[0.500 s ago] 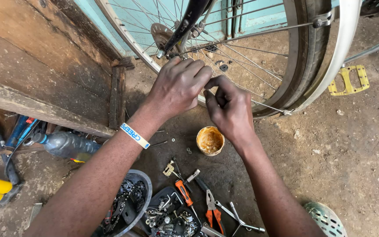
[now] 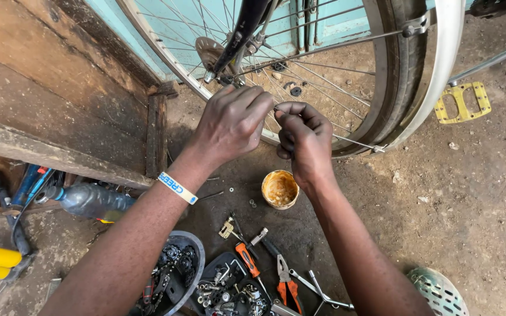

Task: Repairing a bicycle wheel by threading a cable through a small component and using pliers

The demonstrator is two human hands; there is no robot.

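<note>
A bicycle wheel (image 2: 382,70) with thin metal spokes stands in front of me, its hub (image 2: 212,55) at the upper left. My left hand (image 2: 232,126) and my right hand (image 2: 306,137) meet at the lower rim, fingers pinched together on a small part at a spoke end. What exactly sits between the fingertips is hidden. A white-and-blue band circles my left wrist. Just below my right hand an open round tin of brownish grease (image 2: 280,189) rests on the dirt.
Tools lie on the ground near me: orange-handled pliers (image 2: 288,278), a screwdriver (image 2: 246,257), trays of small metal parts (image 2: 224,289). A plastic bottle (image 2: 92,201) lies left under a wooden ledge (image 2: 60,155). A yellow pedal (image 2: 462,100) sits at right, a perforated green object (image 2: 438,291) at lower right.
Both hands have stayed at the lower rim, with the fingertips closing together more tightly on the spoke end. Nothing else has moved.
</note>
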